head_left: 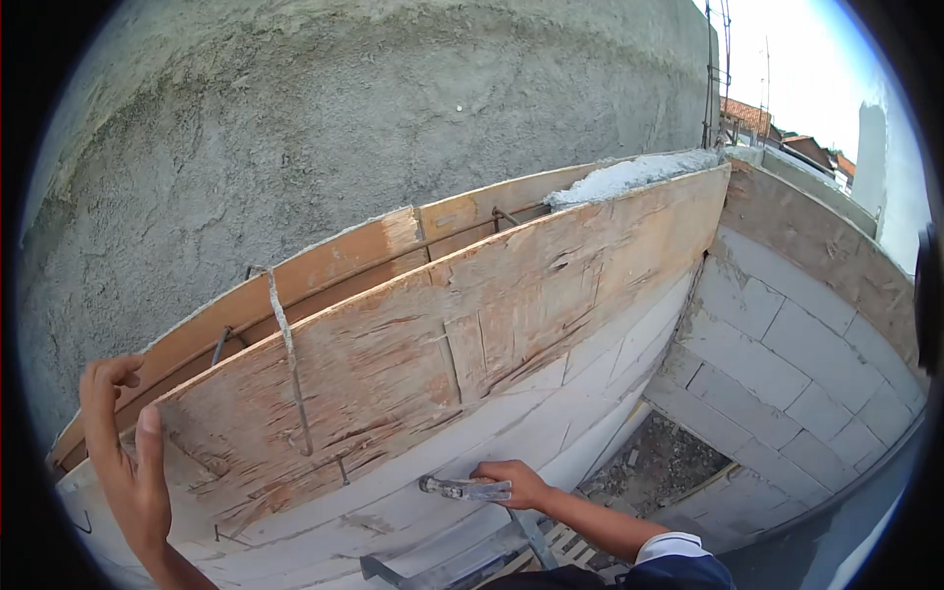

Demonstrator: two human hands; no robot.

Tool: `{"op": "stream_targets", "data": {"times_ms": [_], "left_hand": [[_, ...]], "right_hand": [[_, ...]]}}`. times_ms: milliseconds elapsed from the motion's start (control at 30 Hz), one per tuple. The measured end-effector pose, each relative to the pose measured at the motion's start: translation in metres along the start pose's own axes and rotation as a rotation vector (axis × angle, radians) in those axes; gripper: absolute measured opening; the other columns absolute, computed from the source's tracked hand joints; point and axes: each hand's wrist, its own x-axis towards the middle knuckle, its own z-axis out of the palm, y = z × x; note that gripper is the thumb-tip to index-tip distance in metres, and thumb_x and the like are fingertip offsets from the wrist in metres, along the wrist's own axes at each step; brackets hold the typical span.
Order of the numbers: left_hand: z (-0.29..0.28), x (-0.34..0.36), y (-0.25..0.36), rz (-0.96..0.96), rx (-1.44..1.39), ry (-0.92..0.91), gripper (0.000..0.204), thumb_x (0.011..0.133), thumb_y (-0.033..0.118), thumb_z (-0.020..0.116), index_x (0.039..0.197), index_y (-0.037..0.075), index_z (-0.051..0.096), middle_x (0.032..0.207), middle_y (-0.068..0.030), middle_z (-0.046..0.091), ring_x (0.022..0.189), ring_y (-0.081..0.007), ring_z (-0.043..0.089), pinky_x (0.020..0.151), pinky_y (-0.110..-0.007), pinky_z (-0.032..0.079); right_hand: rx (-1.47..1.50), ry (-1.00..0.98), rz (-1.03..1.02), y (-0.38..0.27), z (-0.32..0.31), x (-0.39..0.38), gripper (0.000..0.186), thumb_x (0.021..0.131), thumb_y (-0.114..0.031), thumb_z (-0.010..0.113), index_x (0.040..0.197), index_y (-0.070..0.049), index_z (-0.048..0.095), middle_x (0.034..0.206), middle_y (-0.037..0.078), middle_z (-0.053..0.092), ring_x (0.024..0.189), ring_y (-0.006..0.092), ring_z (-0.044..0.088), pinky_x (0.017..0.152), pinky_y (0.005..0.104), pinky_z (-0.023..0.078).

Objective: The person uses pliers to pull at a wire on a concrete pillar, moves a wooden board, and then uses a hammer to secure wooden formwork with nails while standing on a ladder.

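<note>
My right hand (516, 484) is closed around a hammer (457, 487) close to its metal head, in front of the pale block wall (531, 403). At the left end of a long wooden form, my left hand (128, 457) is raised with thumb and fingers apart and nothing between them. Its bent fingers are by the far board (344, 248), its thumb by the top edge of the near plywood board (364, 364). Between the boards runs a steel bar (379, 258). A bent, mortar-crusted rod (287, 359) hooks over the near board.
Grey wet-looking concrete (639, 177) fills the form's right end. Behind stands a rough rendered wall (344, 118). Upright rebar (710, 79) rises at the corner. A second block wall (787, 334) closes the right side. Below are a metal frame (462, 556) and rubble ground (659, 457).
</note>
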Motion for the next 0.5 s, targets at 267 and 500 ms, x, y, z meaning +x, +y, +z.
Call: {"op": "stream_targets", "data": {"times_ms": [267,500], "left_hand": [[0.032,-0.005,0.032,-0.045,0.062,-0.158,0.03,0.066,0.007,0.065,0.089,-0.002,0.048,0.086,-0.0139,0.044,0.083,-0.0277,0.046,0.079,-0.033,0.037],[0.037,-0.006,0.023,-0.137,0.072,-0.181,0.035,0.067,-0.001,0.064,0.098,-0.001,0.047,0.093,-0.014,0.049,0.091,-0.027,0.048,0.088,-0.031,0.036]], "right_hand": [[0.054,0.041,0.091,-0.028,-0.029,-0.058,0.027,0.081,-0.027,0.061,0.098,-0.007,0.058,0.084,0.011,0.064,0.075,0.0321,0.061,0.065,0.0364,0.047],[0.25,0.316,0.426,-0.027,-0.034,-0.096,0.026,0.086,-0.029,0.059,0.095,-0.004,0.059,0.075,0.008,0.061,0.067,0.017,0.057,0.066,0.0295,0.045]]}}
